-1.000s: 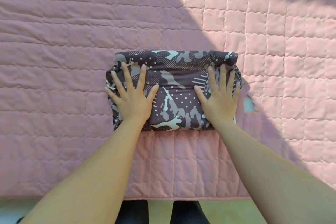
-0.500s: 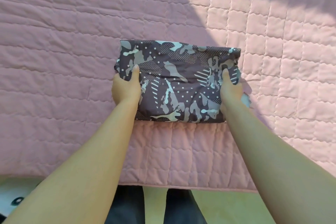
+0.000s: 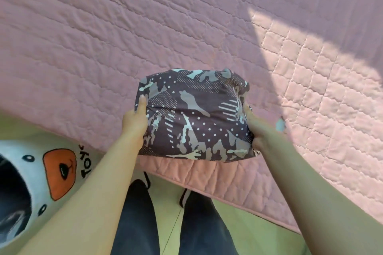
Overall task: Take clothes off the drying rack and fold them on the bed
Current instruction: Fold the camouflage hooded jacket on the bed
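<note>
A folded garment (image 3: 194, 114), dark brown with a grey and white camouflage print, hangs lifted over the near edge of the pink quilted bed (image 3: 145, 37). My left hand (image 3: 134, 120) grips its left side, thumb on top and fingers hidden underneath. My right hand (image 3: 256, 126) grips its right side the same way, thumb partly tucked into the cloth. The drying rack is out of view.
A white toy basket (image 3: 31, 176) with an orange patch and black lettering stands on the floor at the lower left. My dark trouser legs (image 3: 165, 223) stand on a greenish floor against the bed's edge. Sunlight falls across the right part of the bed.
My hands went from pressing flat on the folded garment to gripping its two sides and lifting it. The view has swung left, bringing the toy basket into sight.
</note>
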Demonstrator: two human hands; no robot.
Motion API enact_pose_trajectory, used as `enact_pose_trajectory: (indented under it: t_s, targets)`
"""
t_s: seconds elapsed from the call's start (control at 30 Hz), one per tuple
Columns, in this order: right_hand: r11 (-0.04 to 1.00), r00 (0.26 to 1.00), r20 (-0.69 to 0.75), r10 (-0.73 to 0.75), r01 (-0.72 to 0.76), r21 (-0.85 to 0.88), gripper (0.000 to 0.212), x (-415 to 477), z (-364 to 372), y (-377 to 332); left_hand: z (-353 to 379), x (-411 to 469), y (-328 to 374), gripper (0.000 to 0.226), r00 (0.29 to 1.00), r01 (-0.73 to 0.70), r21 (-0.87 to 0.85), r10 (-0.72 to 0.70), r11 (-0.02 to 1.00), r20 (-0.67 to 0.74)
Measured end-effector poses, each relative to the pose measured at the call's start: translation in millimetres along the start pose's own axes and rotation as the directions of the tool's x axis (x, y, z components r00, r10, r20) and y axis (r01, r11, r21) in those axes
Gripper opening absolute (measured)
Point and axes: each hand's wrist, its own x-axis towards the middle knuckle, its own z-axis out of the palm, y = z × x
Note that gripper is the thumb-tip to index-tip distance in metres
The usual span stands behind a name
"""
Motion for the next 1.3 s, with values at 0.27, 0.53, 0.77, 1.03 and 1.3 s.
enact_pose_trajectory:
  t_s: [0.27,0.53,0.77,1.03,1.3]
  targets:
    - [0.961,0.990,0.121,-0.069,0.098,-0.259,0.097,-69.6,105.6,13.5,-135.9,-18.3,-85.3,0.068,0.980,0.162,-0.296,-0.188,0.941,-0.062]
    - [0.845,0.953,0.266,-0.144,0.258,-0.468,0.054,-156.9,308.8,64.9,-313.2,22.4,-197.5,0.067,0.919,0.200,-0.525,-0.344,0.827,-0.192]
    - [0.650,0.898,0.345,-0.272,0.436,-0.623,0.050,-214.3,492.2,106.4,-418.0,84.9,-291.7,0.080,0.834,0.318,-0.760,-0.548,0.567,-0.059]
    - [0.483,0.814,0.492,-0.307,0.579,-0.657,0.042,-219.7,629.6,177.1,-455.3,141.7,-377.4,0.076,0.729,0.312,-0.896,-0.684,0.315,0.014]
    - [0.442,0.868,0.432,-0.245,0.497,-0.747,0.051,-149.2,680.0,233.8,-423.2,198.5,-387.1,0.057,0.707,0.191,-0.877,-0.682,0.441,-0.189]
